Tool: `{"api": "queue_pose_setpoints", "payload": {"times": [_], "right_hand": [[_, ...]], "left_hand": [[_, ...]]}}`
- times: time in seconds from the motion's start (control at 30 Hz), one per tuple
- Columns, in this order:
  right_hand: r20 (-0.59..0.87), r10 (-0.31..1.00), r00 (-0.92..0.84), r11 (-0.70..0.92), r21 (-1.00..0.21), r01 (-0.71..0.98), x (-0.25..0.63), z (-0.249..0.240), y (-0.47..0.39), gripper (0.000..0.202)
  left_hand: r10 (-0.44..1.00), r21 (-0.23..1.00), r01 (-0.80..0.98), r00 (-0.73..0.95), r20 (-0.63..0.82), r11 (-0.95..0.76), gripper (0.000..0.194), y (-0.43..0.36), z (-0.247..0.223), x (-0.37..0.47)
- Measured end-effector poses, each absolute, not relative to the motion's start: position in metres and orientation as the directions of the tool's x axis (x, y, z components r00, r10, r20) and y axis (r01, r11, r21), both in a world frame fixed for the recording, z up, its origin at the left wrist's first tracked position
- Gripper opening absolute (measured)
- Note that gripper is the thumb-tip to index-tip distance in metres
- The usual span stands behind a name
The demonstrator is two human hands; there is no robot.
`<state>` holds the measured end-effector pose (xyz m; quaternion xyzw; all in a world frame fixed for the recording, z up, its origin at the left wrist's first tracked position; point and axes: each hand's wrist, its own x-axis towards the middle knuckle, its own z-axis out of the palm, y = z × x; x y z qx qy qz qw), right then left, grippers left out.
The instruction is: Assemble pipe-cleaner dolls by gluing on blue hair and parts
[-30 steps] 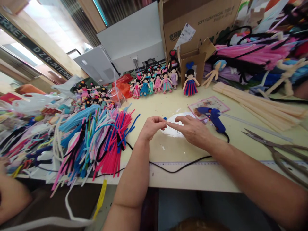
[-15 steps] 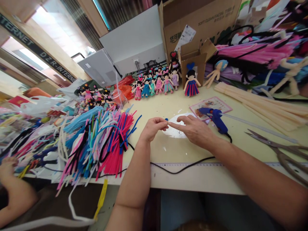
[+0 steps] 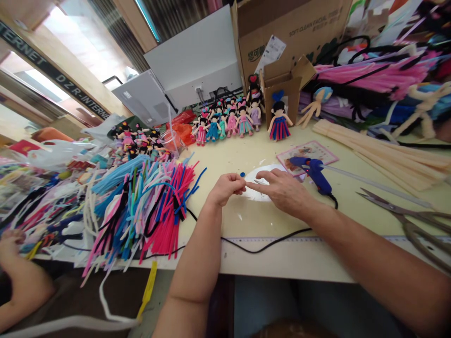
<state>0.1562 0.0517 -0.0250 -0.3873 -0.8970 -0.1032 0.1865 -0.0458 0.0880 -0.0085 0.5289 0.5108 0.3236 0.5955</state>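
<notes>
Over the white round sheet (image 3: 257, 195) on the table, my two hands meet at the fingertips. My left hand (image 3: 227, 188) is closed in a pinch; whatever is between its fingers is too small or hidden to make out. The index finger of my right hand (image 3: 282, 188) stretches to the left fingertips, while its other fingers bend inward. A thin silvery thing (image 3: 260, 181) shows under those bent fingers, its kind unclear. Just beyond my left hand lies a small round blue piece (image 3: 242, 174). To the right is a blue glue gun (image 3: 313, 172) with a long glue stick.
Big scissors (image 3: 405, 213) and beige fuzzy stems (image 3: 380, 150) lie on the right. Heaps of coloured pipe cleaners (image 3: 162, 211) fill the left. Small dolls (image 3: 229, 123) stand at the back by a cardboard box (image 3: 292, 37). A black cord (image 3: 260, 251) crosses the front. Another person's arm (image 3: 21, 277) shows far left.
My hands stay together in nearly the same place. The blue piece now shows apart from my left fingers, and the silvery thing under my right fingers has come into sight.
</notes>
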Motion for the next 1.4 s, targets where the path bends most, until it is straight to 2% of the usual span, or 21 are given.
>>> {"api": "queue_pose_setpoints", "payload": {"times": [0.17,0.33,0.4,0.5,0.6,0.63,0.7,0.83,0.93,1.07,1.17,1.27,1.4], "right_hand": [[0.436,0.663,-0.609,0.676,0.001,0.737,0.159,-0.024,0.054,0.063],[0.447,0.663,-0.601,0.697,-0.074,0.713,0.159,-0.026,0.054,0.062],[0.467,0.680,-0.565,0.700,-0.183,0.690,0.159,-0.028,0.055,0.058],[0.511,0.716,-0.476,0.691,-0.424,0.585,0.159,-0.028,0.058,0.044],[0.496,0.807,-0.321,0.581,-0.570,0.581,0.165,-0.025,0.062,0.032],[0.461,0.844,-0.275,0.520,-0.576,0.631,0.168,-0.025,0.063,0.030],[0.345,0.907,-0.243,0.399,-0.513,0.760,0.172,-0.025,0.063,0.027],[0.056,0.952,-0.300,0.304,-0.252,0.919,0.174,-0.028,0.061,0.022],[-0.054,0.950,-0.309,0.291,-0.213,0.933,0.170,-0.027,0.060,0.021],[-0.101,0.957,-0.272,0.229,-0.314,0.922,0.170,-0.024,0.064,0.031],[-0.096,0.965,-0.244,0.186,-0.408,0.894,0.175,-0.023,0.069,0.032],[-0.077,0.975,-0.209,0.154,-0.446,0.882,0.178,-0.024,0.072,0.031],[-0.070,0.980,-0.188,0.142,-0.418,0.897,0.178,-0.028,0.072,0.029]], "left_hand": [[0.936,0.973,0.067,0.265,-0.233,0.223,0.022,0.086,-0.006,-0.048],[0.930,0.973,0.090,0.287,-0.230,0.212,0.024,0.086,-0.007,-0.048],[0.945,0.983,0.068,0.273,-0.180,0.168,0.021,0.086,-0.009,-0.044],[0.963,0.993,0.017,0.240,-0.119,0.119,0.016,0.087,-0.011,-0.039],[0.981,0.994,-0.019,0.167,-0.102,0.107,0.010,0.090,-0.011,-0.040],[0.985,0.994,-0.032,0.143,-0.101,0.106,0.009,0.091,-0.011,-0.041],[0.989,0.993,-0.057,0.118,-0.094,0.101,0.007,0.093,-0.010,-0.045],[0.992,0.996,-0.050,0.113,-0.062,0.068,0.007,0.094,-0.009,-0.049],[0.995,0.998,0.056,0.094,-0.023,0.018,0.011,0.094,-0.013,-0.048],[0.997,0.962,0.270,0.072,0.034,-0.052,0.017,0.094,-0.020,-0.045],[0.995,0.884,0.459,0.086,0.054,-0.087,0.017,0.094,-0.022,-0.040],[0.990,0.742,0.659,0.135,0.045,-0.124,0.012,0.097,-0.019,-0.026],[0.972,0.388,0.891,0.222,0.079,-0.235,0.012,0.106,-0.013,-0.001]]}}
